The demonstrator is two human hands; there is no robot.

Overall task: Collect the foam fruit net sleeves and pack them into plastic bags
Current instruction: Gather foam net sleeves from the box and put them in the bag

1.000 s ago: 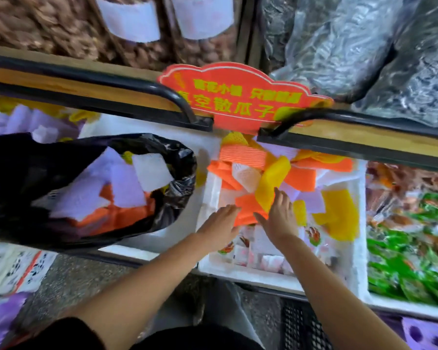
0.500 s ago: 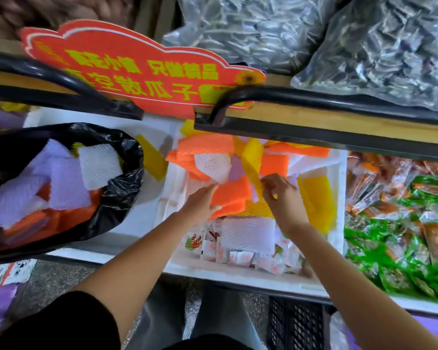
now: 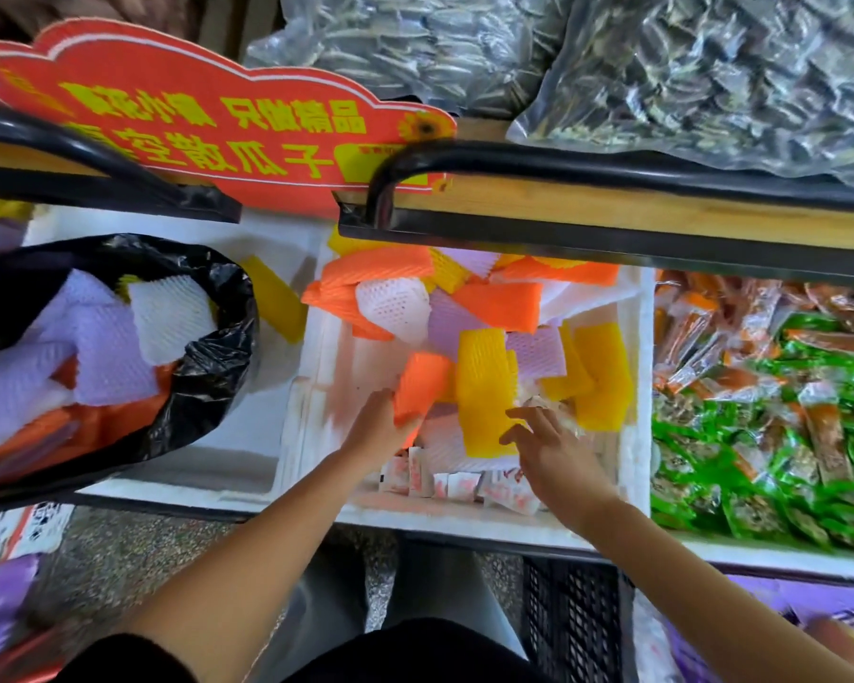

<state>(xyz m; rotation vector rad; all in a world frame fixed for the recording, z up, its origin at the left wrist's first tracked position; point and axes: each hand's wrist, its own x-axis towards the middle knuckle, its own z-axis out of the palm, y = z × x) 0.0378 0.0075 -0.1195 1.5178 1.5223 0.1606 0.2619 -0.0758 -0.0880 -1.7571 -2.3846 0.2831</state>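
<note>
Here our left hand [image 3: 380,428] is inside the white foam box [image 3: 634,411], its fingers curled round the lower end of an orange foam sleeve [image 3: 422,384] and gripping it, so that the sleeve stands up tilted above the box floor. Just beside it on the right lies a long yellow foam sleeve [image 3: 481,386], which overlaps the orange one's edge. Our right hand [image 3: 558,456] is at the yellow sleeve's lower right corner with its fingers [image 3: 523,416] spread and straight, holding nothing; we cannot tell whether the tips touch the sleeve. Further back in the same box is a loose pile of foam sleeves [image 3: 499,303] in orange, white, purple and yellow, partly under the shelf edge. Small white and red sachets [image 3: 457,485] lie along the near side of the box, below both hands. To the left, well apart from the hands, the black plastic bag [image 3: 218,357] sits open with purple, white and orange bagged sleeves [image 3: 104,347] inside it. A red sign [image 3: 193,115] stands above, and green snack packets [image 3: 785,460] fill the tray on the right.
</note>
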